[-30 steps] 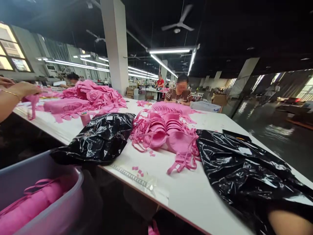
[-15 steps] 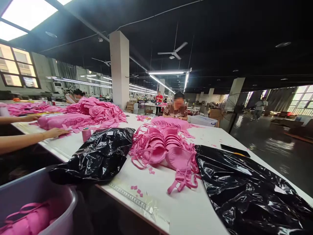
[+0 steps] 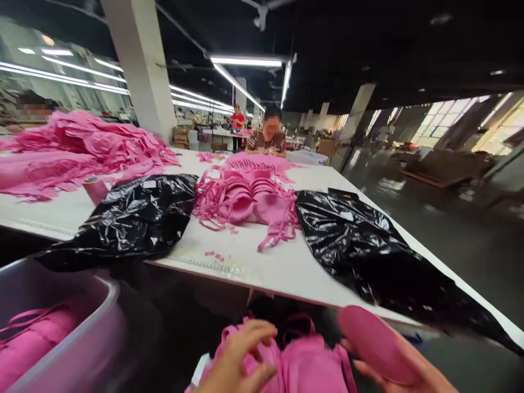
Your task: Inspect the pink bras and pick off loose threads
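At the bottom of the head view my left hand (image 3: pixel 241 360) rests with curled fingers on a pink bra (image 3: pixel 295 365) lying below the table edge. My right hand (image 3: pixel 409 376) holds a pink bra cup (image 3: pixel 372 344) at the lower right. On the white table (image 3: pixel 295 267) in front of me lies a stack of pink bras (image 3: pixel 249 199) with loose straps, between two crumpled black plastic bags (image 3: pixel 131 218) (image 3: pixel 364 245).
A grey bin (image 3: pixel 77 338) with pink bras stands at lower left. A large heap of pink pieces (image 3: pixel 77 147) covers the far left of the table. A person in a brown shirt (image 3: pixel 268 139) sits at the far end. A transparent ruler (image 3: pixel 204 262) lies near the table's front edge.
The view has dropped and swung; both my hands now show at the bottom with pink bras. Another person's arms at the left have gone out of view.
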Available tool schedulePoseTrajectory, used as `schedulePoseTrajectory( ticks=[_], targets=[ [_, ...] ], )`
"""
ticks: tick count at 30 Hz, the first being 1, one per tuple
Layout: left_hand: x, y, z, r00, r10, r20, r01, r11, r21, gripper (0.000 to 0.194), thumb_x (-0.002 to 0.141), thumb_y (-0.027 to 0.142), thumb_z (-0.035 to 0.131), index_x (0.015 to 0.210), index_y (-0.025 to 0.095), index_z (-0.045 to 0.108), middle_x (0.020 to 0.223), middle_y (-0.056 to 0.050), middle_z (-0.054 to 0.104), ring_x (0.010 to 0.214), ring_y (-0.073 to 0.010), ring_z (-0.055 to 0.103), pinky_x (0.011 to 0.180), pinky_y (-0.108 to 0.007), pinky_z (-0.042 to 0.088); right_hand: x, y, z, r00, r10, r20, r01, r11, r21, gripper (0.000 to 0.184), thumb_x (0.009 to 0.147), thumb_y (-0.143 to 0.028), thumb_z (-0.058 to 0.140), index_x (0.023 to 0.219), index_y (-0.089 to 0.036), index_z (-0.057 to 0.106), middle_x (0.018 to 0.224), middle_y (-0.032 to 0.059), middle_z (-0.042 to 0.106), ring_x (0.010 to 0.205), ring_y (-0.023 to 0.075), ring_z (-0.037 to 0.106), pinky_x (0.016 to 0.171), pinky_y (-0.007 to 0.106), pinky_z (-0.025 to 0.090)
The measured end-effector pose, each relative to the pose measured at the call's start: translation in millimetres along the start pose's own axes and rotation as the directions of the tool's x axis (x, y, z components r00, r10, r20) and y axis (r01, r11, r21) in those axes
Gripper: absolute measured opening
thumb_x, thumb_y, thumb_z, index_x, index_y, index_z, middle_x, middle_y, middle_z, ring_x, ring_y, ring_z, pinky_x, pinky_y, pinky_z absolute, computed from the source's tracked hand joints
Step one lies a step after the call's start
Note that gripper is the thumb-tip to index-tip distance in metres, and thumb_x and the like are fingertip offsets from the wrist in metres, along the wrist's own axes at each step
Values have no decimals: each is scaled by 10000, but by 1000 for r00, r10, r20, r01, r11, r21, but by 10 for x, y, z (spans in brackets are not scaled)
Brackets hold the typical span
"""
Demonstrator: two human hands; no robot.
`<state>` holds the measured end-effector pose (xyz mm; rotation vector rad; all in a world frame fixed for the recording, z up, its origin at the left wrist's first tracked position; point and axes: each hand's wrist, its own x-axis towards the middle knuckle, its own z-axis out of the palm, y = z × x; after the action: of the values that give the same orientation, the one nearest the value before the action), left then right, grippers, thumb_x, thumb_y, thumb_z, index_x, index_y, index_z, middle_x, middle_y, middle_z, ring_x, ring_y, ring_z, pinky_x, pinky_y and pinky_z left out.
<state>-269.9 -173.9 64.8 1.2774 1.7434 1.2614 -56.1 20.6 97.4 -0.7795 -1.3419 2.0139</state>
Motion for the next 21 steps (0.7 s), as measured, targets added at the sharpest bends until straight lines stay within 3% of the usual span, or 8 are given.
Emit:
schedulePoseTrajectory(
  ticks=[2,6,10,12,15,18,21],
  targets=[
    [74,129,117,996,-78,38,84,979,-186,564,741,335,669,1269,210,514,1184,-105,579,893,-192,597,731,-281,516,-189,264,242,977,198,85,-207,971,120,444,796,-521,597,1109,-213,659,1131,141,663,952,359,653,771,512,544],
    [45,183,217,969,-206,138,245,886,-394,433,699,366,691,1026,88,637,888,-91,650,694,-148,590,605,-238,485,-348,712,598,957,273,101,-271,962,-32,457,768,-539,621,1070,-202,677,1073,146,676,683,282,694,553,394,577],
    [-149,30,185,889,-429,160,450,759,-470,514,686,461,661,998,57,610,580,-22,585,442,-124,516,448,-244,432,-352,834,598,894,360,268,-314,928,-202,493,829,-549,544,1216,-246,587,1024,106,681,507,177,655,490,306,548],
    [-212,-25,151,884,-460,86,440,756,-485,505,660,442,684,985,62,614,616,-28,601,469,-126,524,476,-251,443,-340,822,591,867,385,316,-319,916,-242,499,831,-518,571,1257,-260,543,970,65,680,511,149,655,514,272,543],
    [-260,-43,137,924,-381,-27,323,816,-479,365,641,352,712,878,80,653,802,-66,650,697,-161,583,656,-260,476,-361,854,686,883,363,298,-291,921,-259,470,773,-487,662,1145,-206,600,862,30,663,537,130,634,514,242,537],
    [-318,-38,195,939,-343,15,302,805,-511,348,643,323,699,896,90,642,821,-55,645,752,-169,571,696,-259,467,-422,956,845,902,357,242,-313,928,-204,434,759,-511,663,1035,-186,585,729,-3,637,493,118,597,475,225,513],
    [-372,-35,196,904,-427,40,389,778,-494,363,671,326,666,959,111,614,842,-56,635,750,-168,564,663,-257,477,-448,969,931,907,327,267,-254,928,-274,358,808,-511,601,969,-194,556,749,14,650,587,150,631,539,250,531]
  ],
)
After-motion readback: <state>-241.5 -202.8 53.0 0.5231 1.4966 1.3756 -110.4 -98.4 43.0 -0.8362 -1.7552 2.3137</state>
